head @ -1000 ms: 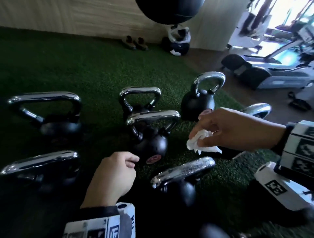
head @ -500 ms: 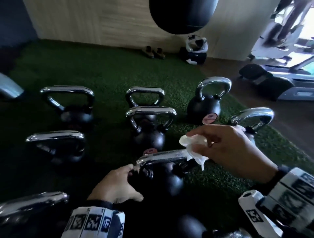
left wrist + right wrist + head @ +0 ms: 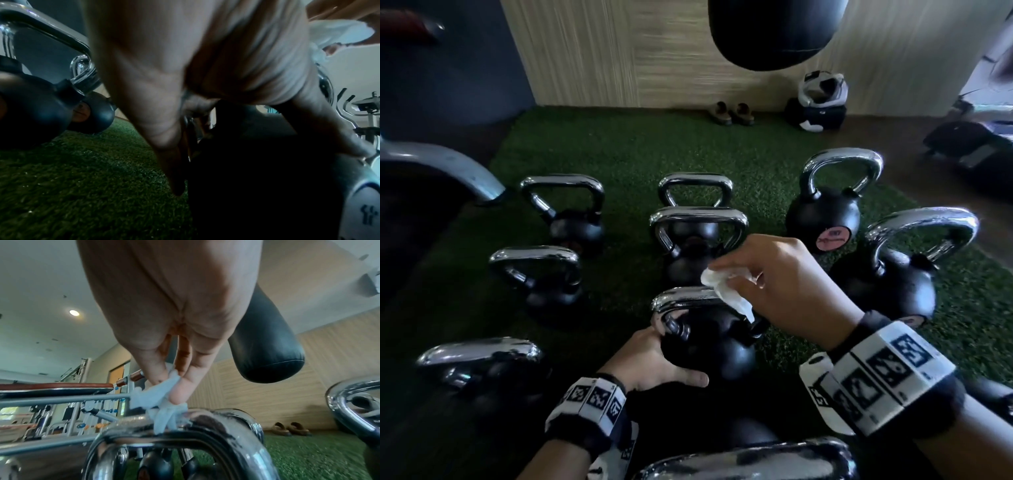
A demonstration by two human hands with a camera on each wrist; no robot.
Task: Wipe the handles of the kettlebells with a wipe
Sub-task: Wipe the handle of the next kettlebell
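Several black kettlebells with chrome handles stand on green turf (image 3: 619,150). The nearest middle kettlebell (image 3: 709,349) has its chrome handle (image 3: 681,298) right under my right hand (image 3: 774,284). That hand pinches a crumpled white wipe (image 3: 726,291) between thumb and fingers, and the wipe (image 3: 160,404) touches the top of the handle (image 3: 205,423). My left hand (image 3: 647,359) cups the black ball of this kettlebell from the left, thumb along its front. In the left wrist view the left hand (image 3: 185,81) fills the frame against the dark ball.
Other kettlebells stand left (image 3: 541,277), behind (image 3: 698,233) and right (image 3: 887,281), close together. Another chrome handle (image 3: 750,459) lies at the bottom edge. A black punching bag (image 3: 774,31) hangs ahead; slippers (image 3: 731,113) and a bag (image 3: 818,106) sit by the wall.
My left hand moved from the turf onto the near kettlebell's ball and holds it. My right hand brought the wipe down and left onto that kettlebell's handle. My view shifted forward.
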